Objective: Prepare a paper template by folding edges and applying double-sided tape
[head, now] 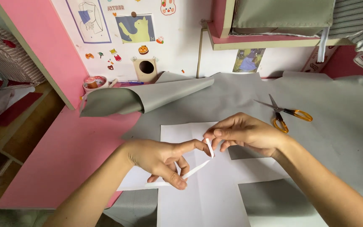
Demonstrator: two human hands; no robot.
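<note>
Paper strip, narrow and white, runs between your two hands above a cross-shaped white paper pattern laid on grey fabric. Your left hand pinches the strip's lower stretch between thumb and fingers, index finger stretched toward its upper end. Your right hand nips that upper end between thumb and fingertips, so both hands are closed on the same strip and almost meet. Orange-handled scissors lie on the fabric just beyond your right hand, blades slightly parted. The fabric covers most of the pink counter, with one corner folded back at the far left near a small tub by the wall.
</note>
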